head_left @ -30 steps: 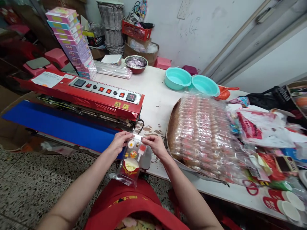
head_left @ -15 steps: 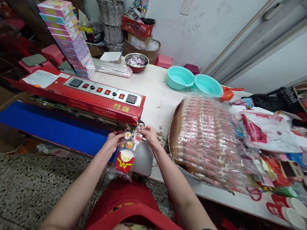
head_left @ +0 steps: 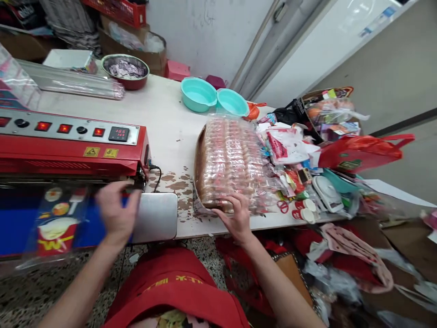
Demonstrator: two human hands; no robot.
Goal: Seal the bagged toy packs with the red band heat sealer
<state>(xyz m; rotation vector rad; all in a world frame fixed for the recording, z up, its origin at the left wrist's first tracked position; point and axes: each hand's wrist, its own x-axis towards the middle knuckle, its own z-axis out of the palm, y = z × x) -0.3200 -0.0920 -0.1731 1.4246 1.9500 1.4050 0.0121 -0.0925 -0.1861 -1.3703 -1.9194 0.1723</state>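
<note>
the clear packet [head_left: 56, 223] that both hands pinch half a second earlier now lies free over the blue belt [head_left: 13, 228], further left along the front of the red machine [head_left: 68, 157]. the left hand [head_left: 118, 212], blurred, is empty, thumb and fingers spread, near the machine's right end. the right hand [head_left: 237, 218] has moved across to the near edge of the stack of filled bags [head_left: 232, 159] on the counter [head_left: 164, 100], thumb and bent fingers apart; whether it touches a bag i cannot tell.
</note>
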